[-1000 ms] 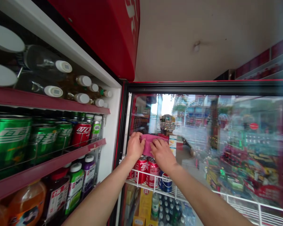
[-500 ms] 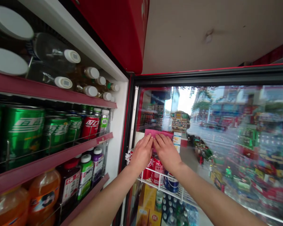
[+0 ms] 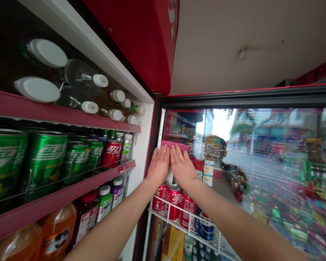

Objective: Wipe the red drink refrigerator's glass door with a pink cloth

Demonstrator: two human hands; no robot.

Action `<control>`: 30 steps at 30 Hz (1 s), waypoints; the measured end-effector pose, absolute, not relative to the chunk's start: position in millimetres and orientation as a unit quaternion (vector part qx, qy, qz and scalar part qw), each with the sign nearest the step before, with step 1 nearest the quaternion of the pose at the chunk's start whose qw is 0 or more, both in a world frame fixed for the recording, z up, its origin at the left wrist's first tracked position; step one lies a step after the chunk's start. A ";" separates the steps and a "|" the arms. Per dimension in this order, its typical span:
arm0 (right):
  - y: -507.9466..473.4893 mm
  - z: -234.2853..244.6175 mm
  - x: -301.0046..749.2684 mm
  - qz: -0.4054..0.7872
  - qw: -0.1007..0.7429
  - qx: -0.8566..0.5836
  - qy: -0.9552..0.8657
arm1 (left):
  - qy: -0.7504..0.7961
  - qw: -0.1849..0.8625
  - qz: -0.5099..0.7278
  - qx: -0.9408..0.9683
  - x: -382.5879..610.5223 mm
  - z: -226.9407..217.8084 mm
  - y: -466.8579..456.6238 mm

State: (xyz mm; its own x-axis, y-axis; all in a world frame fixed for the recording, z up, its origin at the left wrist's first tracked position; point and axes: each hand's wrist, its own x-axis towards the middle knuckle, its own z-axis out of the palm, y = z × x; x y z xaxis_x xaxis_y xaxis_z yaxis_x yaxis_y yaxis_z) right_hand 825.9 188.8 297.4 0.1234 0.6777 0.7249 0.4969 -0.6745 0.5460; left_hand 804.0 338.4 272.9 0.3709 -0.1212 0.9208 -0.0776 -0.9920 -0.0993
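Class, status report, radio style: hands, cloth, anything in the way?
Left hand, right hand flat on cloth. Cloth against door glass. Cans racked below.

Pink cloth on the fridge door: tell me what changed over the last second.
The left hand and right hand slid the pink cloth up the glass door, away from the red cans, and drew together until they lie side by side. Unchanged: both palms stay flat on the cloth, and the cans stand in the wire rack.
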 end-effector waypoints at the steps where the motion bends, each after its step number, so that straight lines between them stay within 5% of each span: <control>1: 194.0 306.4 824.5 0.533 0.073 0.747 0.390 | 0.058 0.025 -0.559 -0.826 805.0 283.0 340.5; 18: 218.3 449.0 837.5 0.584 -0.004 0.742 0.330 | 0.031 0.075 -0.576 -0.813 817.9 433.9 345.5; 30: 186.1 452.8 856.9 0.615 0.005 0.704 0.355 | 0.045 0.084 -0.592 -0.800 820.1 441.6 322.1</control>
State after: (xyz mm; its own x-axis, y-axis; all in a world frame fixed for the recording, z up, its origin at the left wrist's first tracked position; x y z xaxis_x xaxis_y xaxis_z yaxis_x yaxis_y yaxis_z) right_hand 856.9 186.1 452.8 -0.0074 0.5068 0.8620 0.4933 -0.7480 0.4440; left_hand 820.1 322.1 441.6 0.2954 -0.1715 0.9398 0.0282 -0.9818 -0.1881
